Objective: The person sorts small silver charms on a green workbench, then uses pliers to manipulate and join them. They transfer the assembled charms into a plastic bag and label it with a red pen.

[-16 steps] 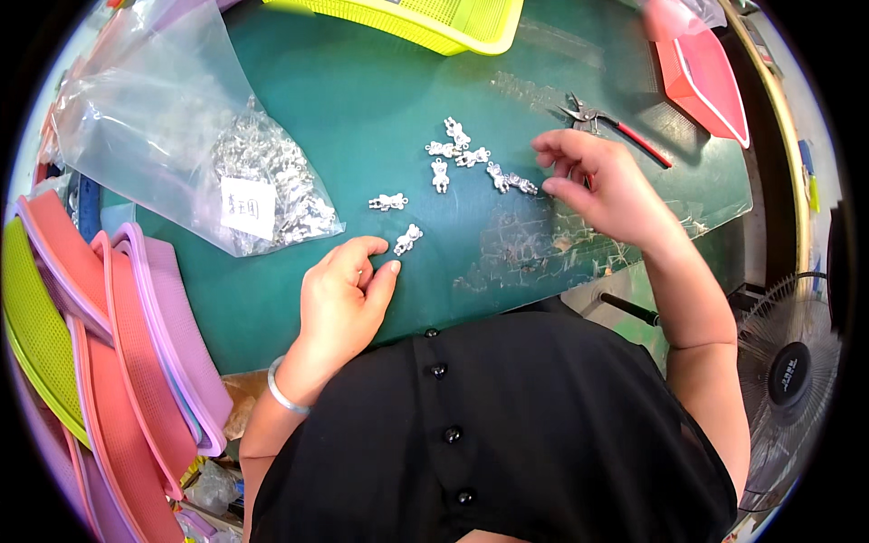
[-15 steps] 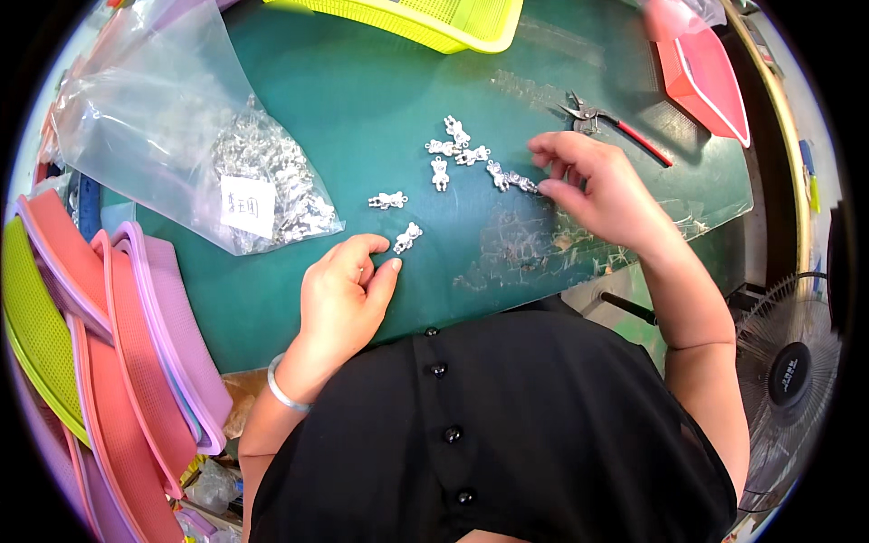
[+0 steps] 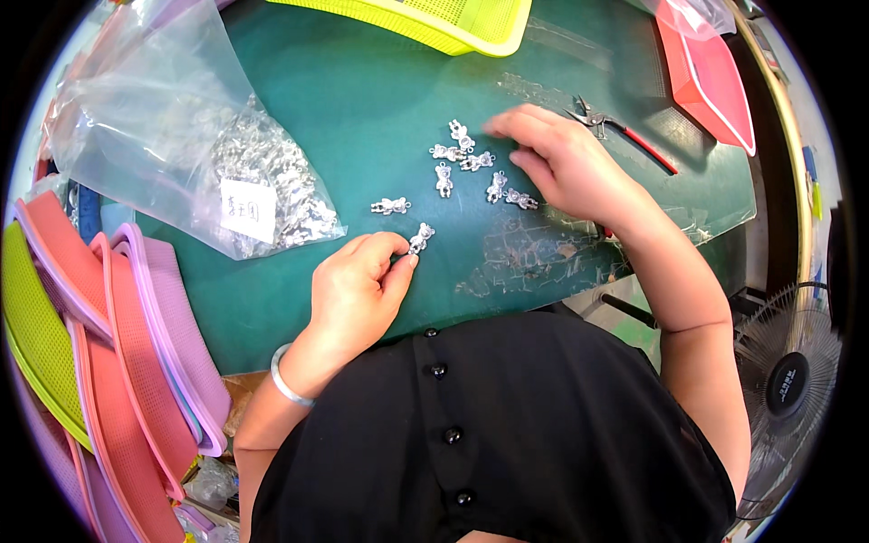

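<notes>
My left hand [image 3: 358,285] rests low over the green table, thumb and fingertips pinching a silver bear-shaped charm [image 3: 422,237]. A single bear charm [image 3: 390,206] lies just beyond those fingers. My right hand [image 3: 575,167] hovers palm down to the right of the loose charms, fingers spread and nothing visible in them; its fingertips are slightly blurred. Closest to its thumb are two bear charms, one upright [image 3: 496,186] and one slanted [image 3: 520,198]. Several more lie in a cluster [image 3: 462,156] left of its fingertips.
At left lies a clear plastic bag [image 3: 172,118] of silver charms with a white label. Red-handled pliers [image 3: 638,147] lie beyond my right hand. A yellow-green basket [image 3: 453,32] and a pink tray [image 3: 711,86] stand farther back. Stacked colored baskets [image 3: 176,335] sit left; a fan [image 3: 787,385] stands right.
My left hand has shifted right, and its fingertips have closed on the nearest charm. My right hand has moved left and away from the two charms by its thumb.
</notes>
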A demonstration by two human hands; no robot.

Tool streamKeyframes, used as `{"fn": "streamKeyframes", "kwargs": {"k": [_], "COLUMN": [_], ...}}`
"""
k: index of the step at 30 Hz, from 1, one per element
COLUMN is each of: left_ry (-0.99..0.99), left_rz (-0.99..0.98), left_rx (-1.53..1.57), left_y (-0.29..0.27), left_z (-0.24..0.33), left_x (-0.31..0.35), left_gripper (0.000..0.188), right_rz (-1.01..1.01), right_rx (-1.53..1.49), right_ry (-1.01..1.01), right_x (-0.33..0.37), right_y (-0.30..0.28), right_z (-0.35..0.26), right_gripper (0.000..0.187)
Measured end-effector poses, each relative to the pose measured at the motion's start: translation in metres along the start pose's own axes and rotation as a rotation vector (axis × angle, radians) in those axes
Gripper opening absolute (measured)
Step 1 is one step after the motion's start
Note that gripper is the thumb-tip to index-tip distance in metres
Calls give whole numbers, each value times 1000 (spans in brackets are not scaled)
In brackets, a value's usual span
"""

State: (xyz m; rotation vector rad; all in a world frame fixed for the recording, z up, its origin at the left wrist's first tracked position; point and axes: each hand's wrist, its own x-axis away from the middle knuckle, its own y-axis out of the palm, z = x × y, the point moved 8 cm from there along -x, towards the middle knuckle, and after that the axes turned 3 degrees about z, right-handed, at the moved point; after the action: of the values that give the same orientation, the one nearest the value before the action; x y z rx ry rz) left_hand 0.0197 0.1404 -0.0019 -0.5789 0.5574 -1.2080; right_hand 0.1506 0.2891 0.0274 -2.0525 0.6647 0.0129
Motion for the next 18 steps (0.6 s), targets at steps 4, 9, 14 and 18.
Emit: {"fn": "streamKeyframes", "kwargs": {"k": [4,9,14,18], "left_ry": [-2,27,-20,-89], "left_rz": [-15,36,60,89], "left_rx": [-21,16,39,75], "left_y": [1,-3,-8,-17], "left_z": [1,0,-7,-12], "left_x": [-3,-1,5,13], "left_gripper": [8,8,8,8], "right_rz": [-5,-120,-209,-175], "right_rx": [84,93,56,128], "right_ry": [-101,-239,-245,-252], "right_x": [-21,-22,9,5], "right_y": [12,25,36,58], "right_z": [-2,-11,-31,-49], "right_gripper": [39,44,74,83]}}
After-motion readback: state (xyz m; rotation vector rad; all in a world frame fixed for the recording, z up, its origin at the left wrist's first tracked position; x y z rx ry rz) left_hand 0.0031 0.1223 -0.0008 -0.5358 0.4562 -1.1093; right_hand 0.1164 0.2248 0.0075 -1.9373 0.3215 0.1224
